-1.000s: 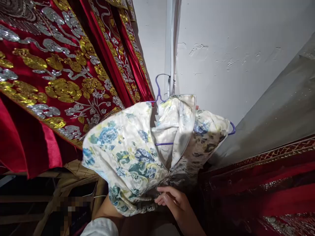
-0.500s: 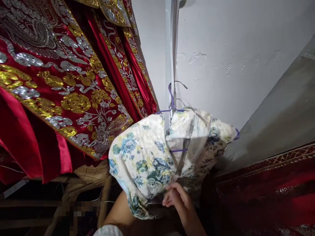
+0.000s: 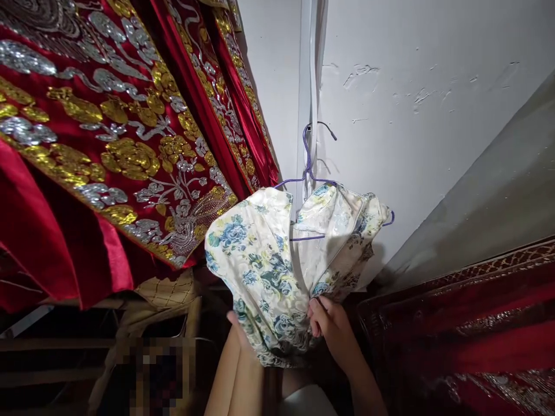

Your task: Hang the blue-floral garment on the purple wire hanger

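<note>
A white blouse (image 3: 264, 254) with blue and green flowers hangs on a purple wire hanger (image 3: 307, 164), its V-shaped neckline facing me. At the bottom of that V, my right hand (image 3: 329, 323) is closed, thumb and fingers pinching the front edge of the cloth. My left hand (image 3: 239, 327) is at the lower left side of the blouse, its thumb sticking out past the edge. Its other fingers are hidden behind the cloth.
Red garments (image 3: 130, 133) with gold and silver sequin embroidery hang on the left. A wooden frame (image 3: 191, 318) stands beneath them. Behind the hanger is a white wall (image 3: 411, 69) with peeling patches and a pale vertical strip. Dark red embroidered fabric (image 3: 468, 323) lies at the right.
My right hand has moved up and right and now pinches the blouse's front edge. My left thumb has come into view at the blouse's left side. The blouse hangs straighter.
</note>
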`<state>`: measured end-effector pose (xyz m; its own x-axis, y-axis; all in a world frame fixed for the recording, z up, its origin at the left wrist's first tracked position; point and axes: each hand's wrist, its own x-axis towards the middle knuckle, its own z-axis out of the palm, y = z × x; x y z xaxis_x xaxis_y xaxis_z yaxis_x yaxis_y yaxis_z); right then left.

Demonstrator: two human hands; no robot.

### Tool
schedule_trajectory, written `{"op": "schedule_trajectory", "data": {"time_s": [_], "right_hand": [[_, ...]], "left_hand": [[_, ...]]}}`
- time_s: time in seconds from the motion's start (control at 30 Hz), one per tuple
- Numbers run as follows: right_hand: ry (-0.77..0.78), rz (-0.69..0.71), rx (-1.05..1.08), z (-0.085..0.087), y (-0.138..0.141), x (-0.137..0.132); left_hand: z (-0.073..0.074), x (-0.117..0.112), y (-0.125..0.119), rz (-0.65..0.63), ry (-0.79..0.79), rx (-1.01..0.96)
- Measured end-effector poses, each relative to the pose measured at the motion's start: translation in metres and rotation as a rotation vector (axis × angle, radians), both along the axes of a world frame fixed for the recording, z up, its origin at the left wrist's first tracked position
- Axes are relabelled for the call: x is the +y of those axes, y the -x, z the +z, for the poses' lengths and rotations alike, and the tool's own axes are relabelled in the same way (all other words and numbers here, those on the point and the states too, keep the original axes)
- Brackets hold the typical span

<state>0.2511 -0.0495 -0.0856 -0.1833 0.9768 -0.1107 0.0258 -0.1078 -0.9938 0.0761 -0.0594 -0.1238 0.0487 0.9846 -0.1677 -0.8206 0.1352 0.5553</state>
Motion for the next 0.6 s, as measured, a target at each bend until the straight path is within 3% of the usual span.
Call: {"op": "schedule_trajectory", "data": {"time_s": [0.07,0.17,0.33,0.47,0.6], "right_hand": [[0.002,-0.003,0.022,0.003,0.005,0.002],[-0.02,-0.02,0.054,0.008,0.012,0.007],[-0.064,-0.082,0.044,0.01,0.015,0.019],[-0.049,0.009,-0.002,0.011,0.014,0.03],[-0.05,-0.019,-0.052,0.006,0.01,0.034]], "left_hand": [[-0.006,-0.006,-0.003,0.006,0.062,0.171],[-0.003,-0.01,-0.011,0.042,0.157,0.379],[0.003,-0.011,-0.012,0.06,0.211,0.367],[-0.002,-0.01,-0.007,0.105,0.251,0.378],[-0.007,-0.002,-0.008,0.275,0.28,0.429]]}}
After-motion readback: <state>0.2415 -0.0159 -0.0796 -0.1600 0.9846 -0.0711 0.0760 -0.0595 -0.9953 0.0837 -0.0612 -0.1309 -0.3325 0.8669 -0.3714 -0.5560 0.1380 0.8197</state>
